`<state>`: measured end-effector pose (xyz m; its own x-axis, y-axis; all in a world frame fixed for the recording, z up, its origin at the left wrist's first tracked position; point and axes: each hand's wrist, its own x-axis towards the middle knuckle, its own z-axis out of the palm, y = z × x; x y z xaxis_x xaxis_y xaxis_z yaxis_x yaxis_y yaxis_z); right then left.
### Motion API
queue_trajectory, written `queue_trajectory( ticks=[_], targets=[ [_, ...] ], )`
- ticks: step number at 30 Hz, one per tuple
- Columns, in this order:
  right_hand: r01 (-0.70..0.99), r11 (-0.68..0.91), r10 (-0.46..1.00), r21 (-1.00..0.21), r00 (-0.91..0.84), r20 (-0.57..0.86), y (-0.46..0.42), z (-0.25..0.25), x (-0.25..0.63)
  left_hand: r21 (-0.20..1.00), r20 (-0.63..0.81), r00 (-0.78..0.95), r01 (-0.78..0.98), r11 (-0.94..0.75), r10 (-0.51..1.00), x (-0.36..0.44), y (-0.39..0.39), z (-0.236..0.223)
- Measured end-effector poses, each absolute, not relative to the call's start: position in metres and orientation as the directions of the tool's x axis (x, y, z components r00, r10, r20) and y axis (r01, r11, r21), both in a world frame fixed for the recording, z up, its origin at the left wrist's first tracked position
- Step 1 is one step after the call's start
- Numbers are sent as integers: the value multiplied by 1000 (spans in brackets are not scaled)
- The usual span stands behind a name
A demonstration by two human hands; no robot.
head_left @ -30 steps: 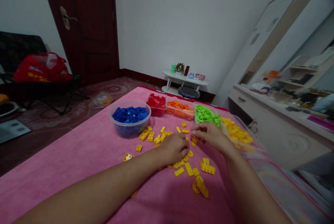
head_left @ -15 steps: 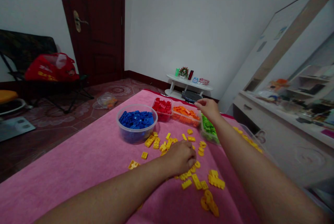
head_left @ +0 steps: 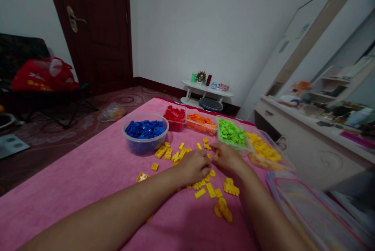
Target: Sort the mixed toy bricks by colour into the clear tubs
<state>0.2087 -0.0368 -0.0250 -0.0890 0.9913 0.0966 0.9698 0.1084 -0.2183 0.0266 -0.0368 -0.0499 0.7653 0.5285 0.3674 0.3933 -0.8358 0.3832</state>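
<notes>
Loose yellow toy bricks (head_left: 210, 190) lie scattered over a pink cloth (head_left: 96, 173). Among them rests my left hand (head_left: 193, 167), its fingers curled down; what they hold, if anything, is hidden. Close on its right, my right hand (head_left: 230, 159) reaches in low over the cloth. Its thumb and forefinger are apart, with a small yellow piece (head_left: 217, 153) showing between them. A joined clump of yellow bricks (head_left: 231, 186) sits near the right wrist, and rounder orange-yellow pieces (head_left: 223, 210) lie closer to me.
Behind the bricks stand a round tub of blue bricks (head_left: 145, 143) and boxes of red bricks (head_left: 175, 114), orange bricks (head_left: 201, 120), green bricks (head_left: 232, 132) and yellow bricks (head_left: 263, 147). Clear plastic lids (head_left: 316, 208) lie at right. A white dresser (head_left: 316, 137) stands beyond.
My right hand has come down from above the green box to the loose yellow bricks beside my left hand. The view has shifted right, showing the yellow box and lids.
</notes>
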Motion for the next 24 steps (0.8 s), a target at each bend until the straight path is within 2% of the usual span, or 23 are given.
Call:
queue_trajectory(
  ticks=[4,7,10,12,16,21,24],
  targets=[
    [985,9,999,-173,-2,45,-38,-9,202,389,363,750,418,-821,553,27,-38,-49],
    [984,-29,994,-176,47,101,-26,-2,198,368,364,731,455,-811,576,27,-38,-49],
    [959,113,977,-258,-60,207,-9,-10,194,349,368,725,473,-809,582,27,-39,-50],
    [925,229,961,-303,-165,222,1,-21,191,344,373,728,467,-814,575,27,-41,-49],
    [894,289,957,-343,-264,119,2,-33,185,332,406,728,447,-831,553,26,-47,-46],
    [851,299,944,-431,-328,7,-31,-9,187,320,376,722,486,-813,580,23,-50,-40],
    [914,249,965,-320,-263,-3,-63,13,196,327,305,730,523,-787,612,19,-48,-30]
  ],
)
